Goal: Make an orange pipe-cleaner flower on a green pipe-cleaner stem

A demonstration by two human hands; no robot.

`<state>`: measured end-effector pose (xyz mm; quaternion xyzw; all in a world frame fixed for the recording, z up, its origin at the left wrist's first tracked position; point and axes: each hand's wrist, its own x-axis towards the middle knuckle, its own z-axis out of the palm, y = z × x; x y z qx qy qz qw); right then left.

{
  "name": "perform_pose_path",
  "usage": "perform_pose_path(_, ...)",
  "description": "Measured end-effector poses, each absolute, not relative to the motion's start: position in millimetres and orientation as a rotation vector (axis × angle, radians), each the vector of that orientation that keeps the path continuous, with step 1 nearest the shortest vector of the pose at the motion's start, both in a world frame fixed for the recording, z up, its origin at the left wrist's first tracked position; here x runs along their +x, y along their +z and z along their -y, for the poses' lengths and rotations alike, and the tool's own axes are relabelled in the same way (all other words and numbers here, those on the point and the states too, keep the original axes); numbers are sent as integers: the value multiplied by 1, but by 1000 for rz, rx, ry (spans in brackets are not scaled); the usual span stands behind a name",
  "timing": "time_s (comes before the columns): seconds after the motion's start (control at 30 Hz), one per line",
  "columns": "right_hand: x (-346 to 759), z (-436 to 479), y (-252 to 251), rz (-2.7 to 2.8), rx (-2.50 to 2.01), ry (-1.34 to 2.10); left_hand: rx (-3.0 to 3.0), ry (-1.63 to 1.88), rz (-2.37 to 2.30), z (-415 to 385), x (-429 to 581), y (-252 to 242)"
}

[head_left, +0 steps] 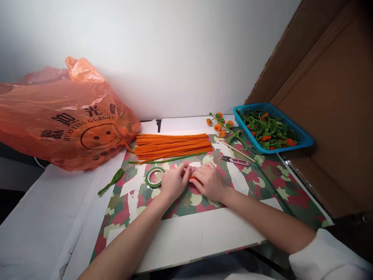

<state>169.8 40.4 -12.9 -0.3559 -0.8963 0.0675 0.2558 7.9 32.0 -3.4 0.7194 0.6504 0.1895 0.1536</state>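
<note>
My left hand and my right hand rest close together on the camouflage-patterned mat, fingers curled around a small orange piece that shows only between them. A roll of green tape lies flat just left of my left hand. Behind the hands lies a bundle of orange pipe cleaners with one long green pipe cleaner along its front. Small scissors and a thin wooden stick lie to the right of the bundle.
A big orange plastic bag fills the left. A blue basket of green and orange pieces stands at the back right, with a finished orange flower stem beside it. A green leaf shape lies left of the mat. Brown cardboard walls the right.
</note>
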Motion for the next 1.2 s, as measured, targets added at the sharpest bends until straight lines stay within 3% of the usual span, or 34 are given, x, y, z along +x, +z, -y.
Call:
perform_pose_path(0.33, 186, -51, -5, 2272, -1054, 694, 2418, 871, -1747, -22, 8, 3)
perform_pose_path(0.47, 199, -55, 1, 2258, -1002, 1006, 2582, 841, -1572, -23, 6, 7)
perform_pose_path(0.57, 204, -54, 8, 2278, -1004, 1056, 2709, 719, -1461, -27, 2, 8)
perform_pose_path(0.67, 204, -54, 9, 2366, -981, 916, 2728, 616, -1461, -29, -1, 11)
perform_pose_path(0.97, 201, -59, 0, 2591, -626, 10, 2224, 494, -1484, -23, -2, 20)
perform_pose_path(1.2, 198, -54, -3, 2617, -546, -189, 1968, 395, -1252, -24, -9, 22)
